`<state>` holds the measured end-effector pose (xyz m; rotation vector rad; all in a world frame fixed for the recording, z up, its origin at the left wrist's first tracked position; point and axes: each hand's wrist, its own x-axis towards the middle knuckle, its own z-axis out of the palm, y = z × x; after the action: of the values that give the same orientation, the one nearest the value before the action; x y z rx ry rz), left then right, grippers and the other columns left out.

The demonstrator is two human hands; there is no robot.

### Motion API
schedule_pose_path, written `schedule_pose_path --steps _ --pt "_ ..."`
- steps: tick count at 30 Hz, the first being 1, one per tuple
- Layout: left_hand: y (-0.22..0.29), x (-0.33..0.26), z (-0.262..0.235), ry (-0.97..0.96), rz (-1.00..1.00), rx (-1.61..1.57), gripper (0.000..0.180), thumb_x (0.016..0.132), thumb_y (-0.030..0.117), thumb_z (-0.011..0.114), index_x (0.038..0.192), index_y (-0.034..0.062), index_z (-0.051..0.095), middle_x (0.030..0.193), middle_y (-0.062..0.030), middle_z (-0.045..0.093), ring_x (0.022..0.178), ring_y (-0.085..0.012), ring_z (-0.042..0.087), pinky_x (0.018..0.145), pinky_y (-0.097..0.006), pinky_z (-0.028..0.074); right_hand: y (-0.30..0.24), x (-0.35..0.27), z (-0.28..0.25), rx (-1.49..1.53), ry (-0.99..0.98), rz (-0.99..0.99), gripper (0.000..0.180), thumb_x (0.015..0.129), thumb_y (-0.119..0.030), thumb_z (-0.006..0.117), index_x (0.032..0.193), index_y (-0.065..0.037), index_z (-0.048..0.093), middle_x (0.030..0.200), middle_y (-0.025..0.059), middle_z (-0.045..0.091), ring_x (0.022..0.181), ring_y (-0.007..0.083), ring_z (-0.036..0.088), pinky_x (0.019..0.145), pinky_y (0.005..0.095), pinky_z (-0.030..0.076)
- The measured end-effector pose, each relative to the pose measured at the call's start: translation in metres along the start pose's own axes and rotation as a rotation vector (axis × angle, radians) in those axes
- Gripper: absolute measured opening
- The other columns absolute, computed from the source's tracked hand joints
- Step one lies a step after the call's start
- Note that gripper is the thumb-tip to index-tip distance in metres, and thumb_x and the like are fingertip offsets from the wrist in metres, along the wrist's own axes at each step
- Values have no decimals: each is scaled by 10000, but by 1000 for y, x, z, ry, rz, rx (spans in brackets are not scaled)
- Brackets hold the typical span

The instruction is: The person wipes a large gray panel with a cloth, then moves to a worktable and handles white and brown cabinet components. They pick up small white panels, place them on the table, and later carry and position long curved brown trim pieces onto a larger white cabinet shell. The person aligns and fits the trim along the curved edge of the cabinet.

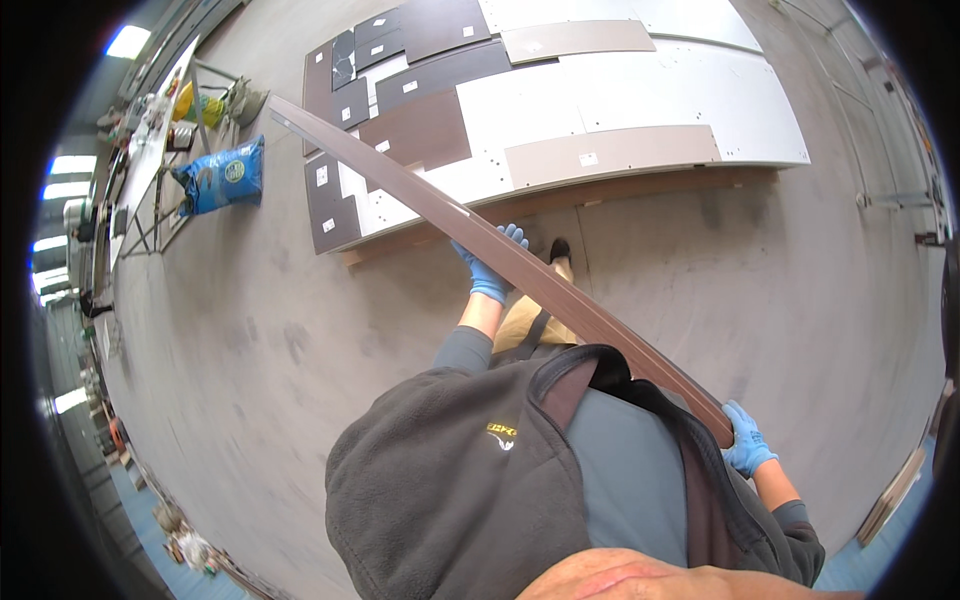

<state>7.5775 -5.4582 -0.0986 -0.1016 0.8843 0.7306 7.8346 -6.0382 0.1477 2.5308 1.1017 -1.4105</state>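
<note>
Concealed and cropped parts of the scene.
The long brown board covers the left hand (its middle only); the panel stack passes the top edge; small bench articles are indistinct.

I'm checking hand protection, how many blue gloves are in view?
2: one on the left hand, partway along the long brown board; one on the right hand, at the board's near end. Others may be hidden.

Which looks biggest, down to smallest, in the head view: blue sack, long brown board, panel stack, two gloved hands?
1. Panel stack
2. Long brown board
3. Blue sack
4. Right gloved hand and left gloved hand: too alike to rank
</note>
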Motion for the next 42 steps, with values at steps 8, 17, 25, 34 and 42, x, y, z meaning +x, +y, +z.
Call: schedule_pose_path --steps 8,17,25,34,42 --pt "-72 142 85 -59 29 -191 1157 746 1058 368 1228 45 653 1297 -185 708 1162 -403 679 1069 -582 512 75 159 -192 -117 -16 -87 1149 618 -426 978 1570 -60 449 1639 255 403 1504 456 388 1244 514 366" --pt "-148 292 203 35 152 -254 1111 766 1028 417 1239 49 642 1216 -179 717 1118 -404 688 1048 -587 528 138 332 -394 -281 -31 -125 1157 587 -411 984 1555 -57 458 1626 254 420 1490 461 405 1237 523 374" --pt "-227 445 302 34 276 -333 1086 752 1070 334 1004 69 670 1042 -192 743 894 -370 741 896 -536 588 225 544 -536 -535 81 -333 1032 648 -289 890 1534 -21 436 1551 244 484 1413 463 469 1212 535 385" --pt "-247 607 362 -84 323 -450 1003 768 995 459 978 74 792 1091 -195 786 1018 -383 750 968 -533 591 92 778 -557 -527 481 -692 1005 678 -202 906 1541 17 439 1524 234 535 1381 404 540 1193 550 406" --pt "-258 710 398 -21 324 -418 1004 813 1038 247 1025 138 639 933 -108 738 847 -292 730 779 -439 614 41 993 -524 -646 534 -611 837 744 -192 835 1489 -57 479 1219 130 641 1149 311 648 1015 439 512"
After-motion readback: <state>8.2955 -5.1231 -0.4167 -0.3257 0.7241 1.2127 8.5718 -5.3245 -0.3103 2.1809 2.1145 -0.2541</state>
